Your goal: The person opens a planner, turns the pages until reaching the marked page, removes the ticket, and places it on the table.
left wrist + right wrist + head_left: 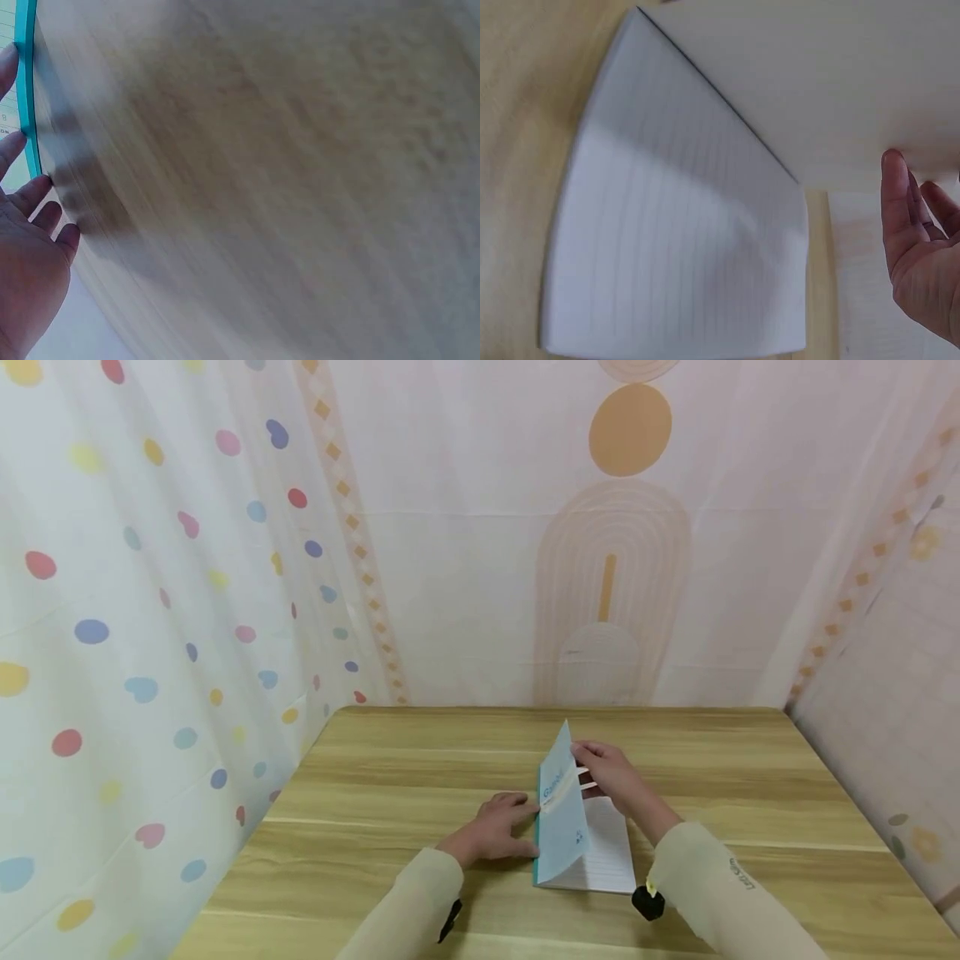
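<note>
Left hand first: your left hand [495, 828] is resting with fingers spread, gripping nothing, against the teal spine [536, 847]. The notebook [611, 852] is lying between your hands, just right of the midline of the counter [360, 793], its long axis running toward the far edge. Its cover [558, 827] is standing raised along that spine. Your right hand [613, 775] is touching the cover's free edge near its far corner; whether it's pinching, you can't tell.

Lined notebook [611, 847], blue cover [561, 827] raised, right hand [609, 775] at its edge, left hand [497, 830] touching spine [536, 870], wooden table [405, 752]
</note>
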Demonstrator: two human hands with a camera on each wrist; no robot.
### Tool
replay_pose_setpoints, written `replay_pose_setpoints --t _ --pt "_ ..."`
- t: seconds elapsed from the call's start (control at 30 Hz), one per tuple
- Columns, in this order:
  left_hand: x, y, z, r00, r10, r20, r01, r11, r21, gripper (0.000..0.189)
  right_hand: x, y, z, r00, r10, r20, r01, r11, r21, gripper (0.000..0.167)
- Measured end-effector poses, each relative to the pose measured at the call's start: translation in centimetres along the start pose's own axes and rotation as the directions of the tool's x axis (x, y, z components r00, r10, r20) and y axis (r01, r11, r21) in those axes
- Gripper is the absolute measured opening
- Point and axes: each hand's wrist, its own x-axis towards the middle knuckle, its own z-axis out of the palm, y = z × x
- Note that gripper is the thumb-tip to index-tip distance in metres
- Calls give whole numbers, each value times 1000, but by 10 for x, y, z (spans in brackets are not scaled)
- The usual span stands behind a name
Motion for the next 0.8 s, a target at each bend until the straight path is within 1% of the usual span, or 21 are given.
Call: replay_pose_setpoints --t 0.17,0.3,0.43,0.5,0.57,0.63,0.7,0.77,0.8 --pt "-5 -6 -2 999 -2 -52 -3 995 -99 72 0 5 15 998 -51 43 50 999 18 44" --pt "-8 -11 -8 994 10 -113 -27 988 -150 69 -1 10 27 994 -91 57 91 996 5 43" --pt "-8 -14 -18 983 29 -180 -63 980 -188 66 -3 13 36 993 -107 49 108 994 -24 43" --pt "-8 -15 -25 979 21 -205 -69 971 -229 63 -3 15 40 991 -126 52 129 990 -51 42" --pt "-9 -14 -33 973 4 -229 -71 956 -285 60 -3 16 43 988 -145 59 149 985 -86 41" --pt "-11 -11 -44 964 -7 -266 -88 935 -344 55 -3 18 47 984 -166 69 175 975 -136 41" --pt "-12 -7 -55 950 -1 -313 -122 919 -374 52 -2 21 51 981 -180 78 192 962 -192 42" --pt "-12 -4 -64 935 10 -356 -155 912 -381 52 -2 23 54 977 -195 88 212 944 -254 43" --pt "-12 -3 -69 928 22 -372 -169 914 -369 53 -2 25 55 975 -202 96 222 932 -288 43"
